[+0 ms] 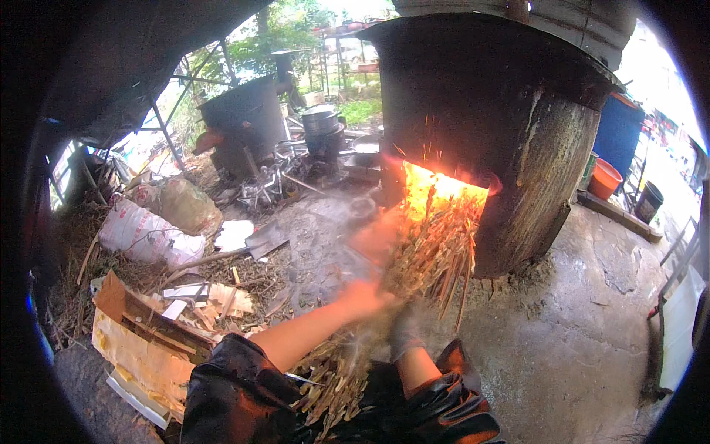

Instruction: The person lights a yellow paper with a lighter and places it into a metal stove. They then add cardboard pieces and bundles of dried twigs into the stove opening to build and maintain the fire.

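Note:
A thick bundle of dry stalks (436, 255) slants across the middle. Its far end is inside the glowing fire opening (433, 189) of a big blackened stove (510, 118), and its loose tail trails back between my forearms. My left hand (370, 298), bare and blurred, is closed around the bundle from the left side. Beneath and to the right, my right hand (405, 334) in a grey glove grips the same bundle; its fingers are partly hidden by the stalks. Sparks rise above the flames.
A torn cardboard box (148, 355) and wood scraps (222, 300) lie at my left. Behind them are a shovel (266, 240) and stuffed white sacks (148, 229). A second stove (244, 122) and metal pots (320, 122) stand farther back. An orange bucket (605, 179) is at the right.

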Demonstrator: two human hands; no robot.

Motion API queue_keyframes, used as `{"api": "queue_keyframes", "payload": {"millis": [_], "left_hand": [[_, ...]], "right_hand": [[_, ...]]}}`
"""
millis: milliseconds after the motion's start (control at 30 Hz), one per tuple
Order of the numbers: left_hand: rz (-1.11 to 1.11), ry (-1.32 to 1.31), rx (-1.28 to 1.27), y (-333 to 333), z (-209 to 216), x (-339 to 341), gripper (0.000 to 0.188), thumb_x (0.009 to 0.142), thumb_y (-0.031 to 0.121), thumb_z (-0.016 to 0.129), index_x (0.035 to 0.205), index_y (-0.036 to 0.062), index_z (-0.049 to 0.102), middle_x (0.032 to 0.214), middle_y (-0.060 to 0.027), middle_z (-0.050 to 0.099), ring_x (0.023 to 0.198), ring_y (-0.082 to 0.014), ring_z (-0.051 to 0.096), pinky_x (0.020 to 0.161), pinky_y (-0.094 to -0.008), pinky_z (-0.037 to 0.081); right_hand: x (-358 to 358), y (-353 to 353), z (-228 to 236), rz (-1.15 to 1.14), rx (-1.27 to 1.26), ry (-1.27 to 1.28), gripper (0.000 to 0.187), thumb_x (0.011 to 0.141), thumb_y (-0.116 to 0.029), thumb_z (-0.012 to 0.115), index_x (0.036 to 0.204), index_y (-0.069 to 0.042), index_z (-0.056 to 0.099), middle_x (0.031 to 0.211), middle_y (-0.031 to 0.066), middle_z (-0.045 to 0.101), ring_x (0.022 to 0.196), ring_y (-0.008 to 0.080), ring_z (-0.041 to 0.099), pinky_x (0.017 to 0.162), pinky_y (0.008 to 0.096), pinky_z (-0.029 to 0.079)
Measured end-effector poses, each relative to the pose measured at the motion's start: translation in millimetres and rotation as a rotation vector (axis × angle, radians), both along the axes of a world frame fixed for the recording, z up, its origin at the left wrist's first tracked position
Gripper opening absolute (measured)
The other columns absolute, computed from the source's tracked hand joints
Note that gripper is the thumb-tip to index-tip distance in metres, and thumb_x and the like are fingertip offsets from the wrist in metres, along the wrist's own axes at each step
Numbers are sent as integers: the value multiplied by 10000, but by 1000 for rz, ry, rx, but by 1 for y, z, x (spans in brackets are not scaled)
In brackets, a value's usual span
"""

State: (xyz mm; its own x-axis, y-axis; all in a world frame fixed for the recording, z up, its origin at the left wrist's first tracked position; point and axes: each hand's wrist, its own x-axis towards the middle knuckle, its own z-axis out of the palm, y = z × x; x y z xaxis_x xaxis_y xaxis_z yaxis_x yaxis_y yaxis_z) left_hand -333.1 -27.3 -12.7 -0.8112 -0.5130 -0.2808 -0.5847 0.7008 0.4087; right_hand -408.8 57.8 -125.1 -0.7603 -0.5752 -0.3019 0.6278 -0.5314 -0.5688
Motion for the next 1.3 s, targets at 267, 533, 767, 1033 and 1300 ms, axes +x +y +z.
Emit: {"api": "queue_keyframes", "payload": {"millis": [267, 533, 767, 1033, 1300], "left_hand": [[-40, 157, 16, 10, -2, -4, 819, 829, 657, 518, 1437, 119, 401, 1210, -281, 579, 1143, -435, 553, 984, -509, 422], [36, 121, 152, -59, 12, -28, 691, 901, 516, 559, 1409, 62, 442, 1284, -190, 590, 1170, -290, 571, 995, -353, 415], [40, 174, 201, -104, -1, -59, 596, 940, 438, 543, 1373, 33, 487, 1303, -164, 575, 1192, -245, 536, 1015, -339, 395], [-224, 654, -64, -146, -52, -152, 660, 884, 503, 589, 1317, 9, 528, 1315, -178, 560, 1207, -275, 537, 1018, -340, 411], [-116, 620, -219, -132, -26, -181, 673, 870, 636, 512, 1250, 84, 579, 1215, -225, 598, 1135, -349, 578, 981, -417, 442]], "right_hand": [[-13, -4, -45, 36, 33, 91, 412, 970, -440, 454, 1144, -87, 576, 1012, 53, 602, 918, 197, 562, 779, 331, 476], [-37, -41, -38, 268, -70, 127, 481, 962, -487, 468, 1228, -94, 550, 1081, 50, 604, 982, 211, 564, 824, 355, 478], [-66, -67, 3, 241, -104, 333, 398, 943, -363, 498, 1208, -71, 548, 1068, 80, 591, 953, 211, 561, 803, 365, 480], [-130, -76, 9, 195, -256, 4, 404, 934, -391, 447, 1229, -131, 541, 1077, 63, 603, 898, 253, 585, 763, 406, 493], [-162, -71, 27, 145, 221, -33, 512, 926, -491, 427, 1170, -72, 592, 1124, 102, 640, 927, 284, 614, 783, 406, 502]]}}
